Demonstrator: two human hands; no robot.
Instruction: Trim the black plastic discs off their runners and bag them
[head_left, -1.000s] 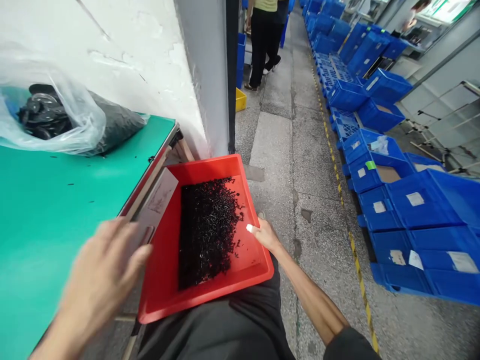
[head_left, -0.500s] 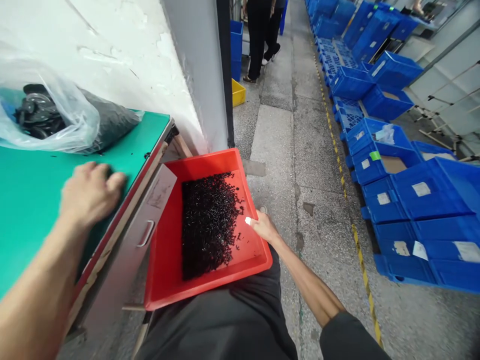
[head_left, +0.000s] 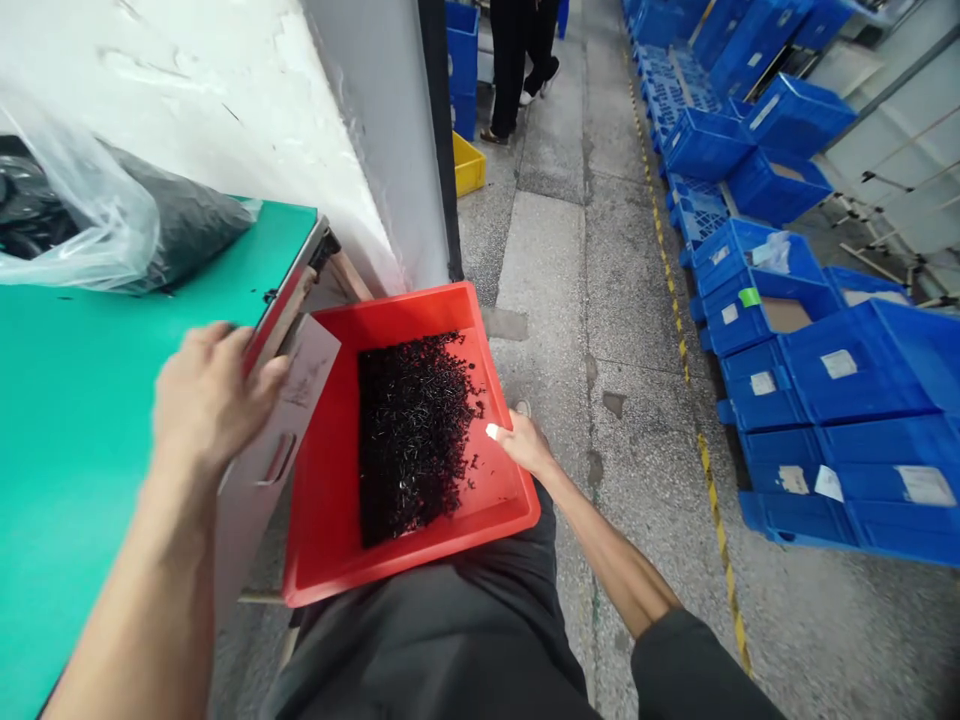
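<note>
A red plastic bin (head_left: 491, 515), with a heap of small black parts (head_left: 409, 440) in it, rests against my dark trousers. My right hand (head_left: 525, 440) is closed on the bin's right rim, thumb inside with a white covering on its tip. My left hand (head_left: 214, 395) is over the edge of the green-topped table (head_left: 90, 420), fingers and thumb apart; its fingertips are slightly blurred. A clear plastic bag (head_left: 112, 225) of black parts lies on the far side of the table. Below the table edge, a pale drawer front (head_left: 259, 490) with a metal handle is partly hidden behind my left arm.
Stacked blue crates (head_left: 832, 420) line the right side beyond a yellow-black floor stripe (head_left: 712, 500). A white wall (head_left: 360, 130) stands ahead beside the table. A yellow crate (head_left: 469, 165) and a person's legs (head_left: 510, 70) are farther down the aisle (head_left: 551, 250).
My left hand has moved right across the tabletop to its edge. My right hand stays on the bin's rim. The view has shifted slightly.
</note>
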